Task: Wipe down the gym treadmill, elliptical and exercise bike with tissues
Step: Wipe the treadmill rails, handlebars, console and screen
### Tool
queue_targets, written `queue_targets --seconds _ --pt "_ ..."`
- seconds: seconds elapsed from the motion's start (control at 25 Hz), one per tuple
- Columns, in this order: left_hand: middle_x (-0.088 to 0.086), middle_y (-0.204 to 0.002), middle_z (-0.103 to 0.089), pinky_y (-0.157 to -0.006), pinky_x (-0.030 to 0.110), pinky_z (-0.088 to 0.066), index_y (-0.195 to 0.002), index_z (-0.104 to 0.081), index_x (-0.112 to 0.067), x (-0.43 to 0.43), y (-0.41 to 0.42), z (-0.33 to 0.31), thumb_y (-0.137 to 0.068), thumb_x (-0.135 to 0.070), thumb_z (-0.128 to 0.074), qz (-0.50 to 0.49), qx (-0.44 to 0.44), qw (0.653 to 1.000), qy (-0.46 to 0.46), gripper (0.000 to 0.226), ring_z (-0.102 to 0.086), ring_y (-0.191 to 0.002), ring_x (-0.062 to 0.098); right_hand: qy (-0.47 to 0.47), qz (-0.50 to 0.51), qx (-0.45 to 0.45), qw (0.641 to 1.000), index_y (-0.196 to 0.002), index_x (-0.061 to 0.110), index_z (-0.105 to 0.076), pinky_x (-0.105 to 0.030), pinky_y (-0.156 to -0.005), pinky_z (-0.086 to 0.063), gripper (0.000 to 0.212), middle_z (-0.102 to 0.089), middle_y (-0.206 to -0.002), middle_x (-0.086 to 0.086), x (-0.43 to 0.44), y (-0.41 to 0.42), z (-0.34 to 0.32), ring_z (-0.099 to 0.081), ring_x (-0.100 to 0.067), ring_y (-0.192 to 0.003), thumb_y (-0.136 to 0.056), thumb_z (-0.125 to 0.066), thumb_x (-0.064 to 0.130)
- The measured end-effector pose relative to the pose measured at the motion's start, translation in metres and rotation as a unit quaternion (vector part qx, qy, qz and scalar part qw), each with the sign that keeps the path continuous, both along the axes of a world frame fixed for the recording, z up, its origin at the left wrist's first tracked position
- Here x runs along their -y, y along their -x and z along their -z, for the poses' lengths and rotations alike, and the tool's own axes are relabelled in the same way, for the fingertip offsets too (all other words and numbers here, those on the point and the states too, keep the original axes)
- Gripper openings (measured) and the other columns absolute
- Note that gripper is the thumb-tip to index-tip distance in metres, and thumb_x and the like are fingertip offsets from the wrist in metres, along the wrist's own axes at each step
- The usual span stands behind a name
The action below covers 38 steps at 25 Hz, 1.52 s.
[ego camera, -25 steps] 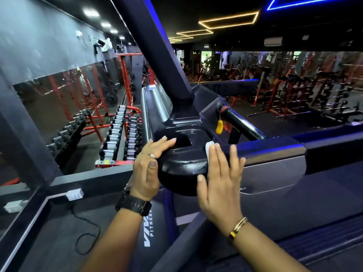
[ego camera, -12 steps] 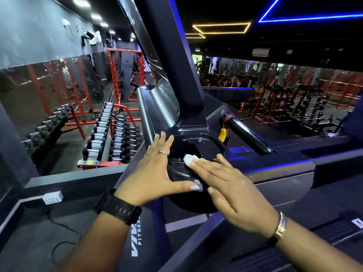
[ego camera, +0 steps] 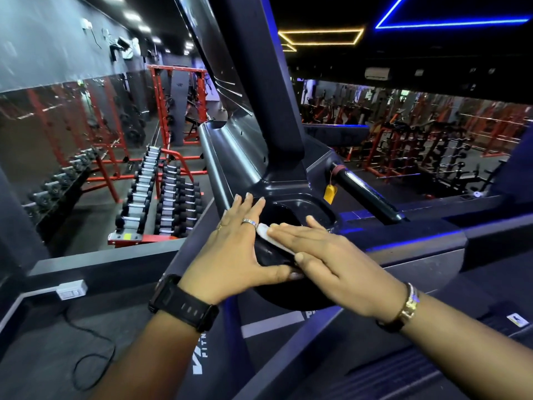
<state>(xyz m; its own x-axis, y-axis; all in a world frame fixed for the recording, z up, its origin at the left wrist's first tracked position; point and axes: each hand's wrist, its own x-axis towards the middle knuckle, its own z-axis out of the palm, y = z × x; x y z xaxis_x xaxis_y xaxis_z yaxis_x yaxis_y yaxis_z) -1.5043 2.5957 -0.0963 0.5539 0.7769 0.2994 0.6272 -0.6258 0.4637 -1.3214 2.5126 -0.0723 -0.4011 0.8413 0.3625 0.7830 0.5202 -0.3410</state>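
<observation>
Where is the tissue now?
Mid-frame in the head view, the white tissue lies under the right hand on the black tray, beside the left hand.

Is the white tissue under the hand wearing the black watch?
No, the tissue lies under the flat right hand, which wears a bracelet; the watch is on the left hand.

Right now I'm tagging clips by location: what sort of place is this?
A gym, almost certainly: a dumbbell rack, red weight frames behind it, and a treadmill up close.
</observation>
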Motion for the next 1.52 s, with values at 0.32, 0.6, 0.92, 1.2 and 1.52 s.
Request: queue_targets --seconds 0.32,0.6,0.92,1.2,1.52 --pt "-0.005 -0.145 -0.049 -0.12 0.045 -0.022 -0.14 -0.052 -0.019 -0.011 -0.008 0.035 -0.078 -0.083 -0.045 0.054 0.172 0.955 -0.234 0.089 -0.03 -0.145 0.016 0.066 0.128 0.058 0.988 -0.139 0.032 -0.048 -0.007 -0.11 0.006 0.059 -0.048 -0.142 0.015 -0.014 -0.052 -0.015 -0.033 0.0 -0.137 -0.089 -0.02 0.045" --pt "-0.001 -0.127 -0.065 -0.108 0.051 -0.039 -0.112 -0.072 -0.015 -0.017 -0.011 0.045 -0.089 -0.065 -0.046 0.07 0.256 0.92 -0.289 0.061 -0.053 -0.13 0.018 0.201 0.128 0.245 0.94 -0.153 0.035 -0.002 -0.041 -0.117 0.016 0.049 0.002 -0.161 0.014 -0.078 -0.031 -0.031 0.008 -0.007 -0.147 -0.105 -0.013 0.033" --pt "-0.001 -0.132 -0.063 -0.112 0.044 -0.037 -0.118 -0.071 -0.018 -0.008 -0.009 0.031 -0.082 -0.028 -0.049 0.07 0.196 0.937 -0.28 0.044 -0.052 -0.131 0.016 0.089 0.263 0.289 0.916 -0.152 0.017 -0.026 -0.044 -0.119 0.009 0.063 -0.028 -0.157 0.003 -0.049 -0.021 -0.025 -0.005 -0.012 -0.149 -0.101 -0.007 0.048" --pt "-0.002 -0.125 -0.067 -0.108 0.045 -0.043 -0.112 -0.074 -0.018 -0.015 -0.016 0.024 -0.081 -0.023 -0.051 0.156 0.176 0.914 -0.332 0.04 -0.058 -0.123 0.013 0.021 0.25 0.274 0.929 -0.144 0.017 -0.04 -0.026 -0.116 -0.003 0.087 -0.044 -0.148 -0.003 -0.001 -0.026 -0.02 -0.031 -0.014 -0.14 -0.084 0.009 0.057" --pt "-0.001 -0.12 -0.069 -0.094 0.039 -0.052 -0.104 -0.077 -0.016 -0.016 -0.021 0.033 -0.084 -0.023 -0.053 0.144 0.237 0.888 -0.366 0.032 -0.062 -0.119 0.012 0.232 0.208 0.042 0.949 -0.155 0.022 -0.007 -0.028 -0.119 0.004 0.065 0.001 -0.162 0.005 -0.061 -0.05 -0.031 0.006 -0.01 -0.148 -0.1 -0.021 0.054"
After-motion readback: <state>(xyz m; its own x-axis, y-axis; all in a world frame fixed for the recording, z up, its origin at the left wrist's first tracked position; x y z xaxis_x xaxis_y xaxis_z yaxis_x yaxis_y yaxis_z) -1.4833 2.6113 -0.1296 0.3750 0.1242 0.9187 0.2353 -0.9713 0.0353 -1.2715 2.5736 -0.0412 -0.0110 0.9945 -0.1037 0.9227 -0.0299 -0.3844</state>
